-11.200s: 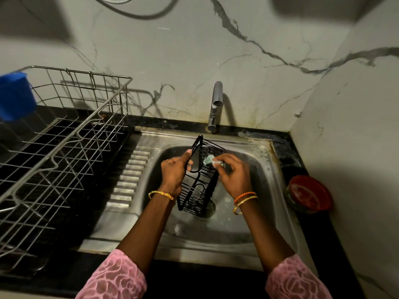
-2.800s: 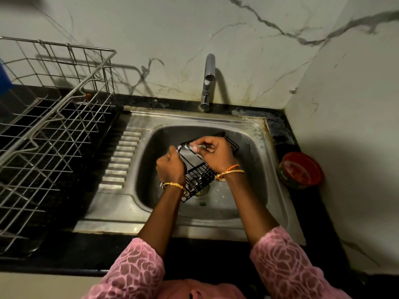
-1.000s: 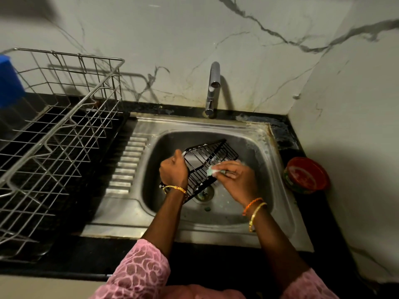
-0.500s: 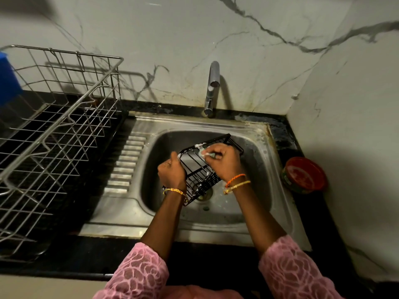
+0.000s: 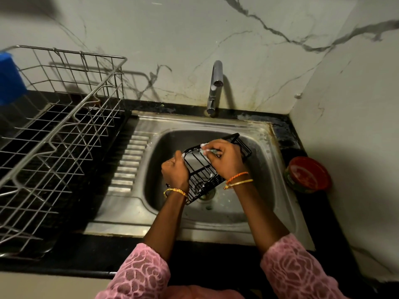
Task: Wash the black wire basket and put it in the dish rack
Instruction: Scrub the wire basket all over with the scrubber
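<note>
The black wire basket (image 5: 201, 171) is held tilted over the steel sink (image 5: 269, 175), its low end near the drain. My left hand (image 5: 175, 172) grips its left rim. My right hand (image 5: 224, 159) presses a small pale scrubber (image 5: 207, 150), with white foam on it, against the basket's upper rim. The steel wire dish rack (image 5: 56, 134) stands on the counter to the left of the sink, holding no dishes that I can see.
A chrome tap (image 5: 214, 87) rises behind the sink, with no water running. A red round container (image 5: 308, 176) sits on the black counter at the right. A blue object (image 5: 9, 79) hangs at the rack's far left. Marble walls close the back and right.
My right hand has moved with the scrubber from the basket's lower right side up to its upper rim. My left hand keeps its grip on the left rim.
</note>
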Tool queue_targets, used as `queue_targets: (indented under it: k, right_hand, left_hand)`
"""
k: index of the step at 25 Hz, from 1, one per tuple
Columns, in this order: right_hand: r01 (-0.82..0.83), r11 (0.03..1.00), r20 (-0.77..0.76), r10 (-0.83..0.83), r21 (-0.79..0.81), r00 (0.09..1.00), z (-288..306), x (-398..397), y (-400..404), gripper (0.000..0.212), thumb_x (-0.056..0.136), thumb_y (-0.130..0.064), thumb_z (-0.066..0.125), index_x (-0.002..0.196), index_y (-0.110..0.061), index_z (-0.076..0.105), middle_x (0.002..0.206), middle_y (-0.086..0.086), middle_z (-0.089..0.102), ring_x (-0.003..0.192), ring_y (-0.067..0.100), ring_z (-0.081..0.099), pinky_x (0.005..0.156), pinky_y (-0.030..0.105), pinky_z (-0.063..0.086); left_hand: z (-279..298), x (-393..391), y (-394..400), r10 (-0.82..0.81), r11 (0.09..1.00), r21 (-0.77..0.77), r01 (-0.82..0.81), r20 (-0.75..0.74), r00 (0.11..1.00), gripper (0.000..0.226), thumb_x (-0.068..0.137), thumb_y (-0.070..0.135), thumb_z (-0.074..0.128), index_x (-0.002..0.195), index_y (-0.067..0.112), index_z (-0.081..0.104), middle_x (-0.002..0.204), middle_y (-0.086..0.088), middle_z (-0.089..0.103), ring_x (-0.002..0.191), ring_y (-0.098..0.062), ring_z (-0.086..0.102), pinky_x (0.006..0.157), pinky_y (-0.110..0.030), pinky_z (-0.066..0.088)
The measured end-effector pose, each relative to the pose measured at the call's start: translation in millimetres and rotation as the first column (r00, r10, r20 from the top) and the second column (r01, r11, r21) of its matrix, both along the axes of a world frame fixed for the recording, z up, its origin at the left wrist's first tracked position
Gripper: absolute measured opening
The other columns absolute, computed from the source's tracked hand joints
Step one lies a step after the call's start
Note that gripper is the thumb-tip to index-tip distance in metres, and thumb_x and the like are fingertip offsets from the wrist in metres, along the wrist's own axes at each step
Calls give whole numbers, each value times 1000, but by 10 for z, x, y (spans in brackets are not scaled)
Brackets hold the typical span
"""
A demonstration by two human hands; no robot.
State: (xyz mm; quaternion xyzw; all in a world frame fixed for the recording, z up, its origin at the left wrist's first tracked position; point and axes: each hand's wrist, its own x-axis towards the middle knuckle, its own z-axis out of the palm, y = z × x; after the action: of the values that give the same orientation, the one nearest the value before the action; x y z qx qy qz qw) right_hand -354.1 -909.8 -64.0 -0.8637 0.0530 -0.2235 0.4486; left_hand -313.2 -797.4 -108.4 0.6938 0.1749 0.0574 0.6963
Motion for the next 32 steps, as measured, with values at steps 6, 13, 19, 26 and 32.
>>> queue_targets:
  k: [6,13,19,26,32]
  right_hand:
    - [61,998,-53,-60,7,997,-233,-523,-75,13,80,-2,66,89,-9,73,94,3,69,89,11,64,77,11,50]
    - [-106,994,142,104,9,984,115,-66,275,15,80,3,64,91,-4,71,95,8,67,92,15,62,85,20,50]
    - [2,1000,56,0,-24,998,-111,61,-60,18,84,-2,61,93,-11,72,96,-3,67,95,0,54,92,33,45]
    - [-84,992,44,80,91,996,-45,-22,157,19,84,4,58,94,-5,71,97,0,61,98,11,58,92,19,45]
    - [81,991,-37,-77,106,996,-183,201,-302,18,84,8,55,94,2,68,102,14,64,96,15,58,90,23,49]
  left_hand:
    - [-20,28,110,10,1000,-16,-10,16,1000,52,88,14,56,43,16,31,40,7,29,43,-10,23,47,-28,23]
    - [-4,-51,30,-59,995,83,57,28,998,49,84,26,56,44,15,31,48,-2,25,46,-13,22,47,-31,22]
    - [15,-42,103,-45,998,52,41,75,996,49,86,19,55,43,19,31,46,1,27,44,-11,23,49,-29,22]
    - [-10,-14,82,-57,997,58,53,78,995,43,79,28,53,44,17,31,49,-3,28,48,-14,23,50,-30,23]
    - [-68,2,90,-38,999,-22,39,49,998,51,88,14,56,44,18,30,44,4,26,47,-15,21,51,-29,22]
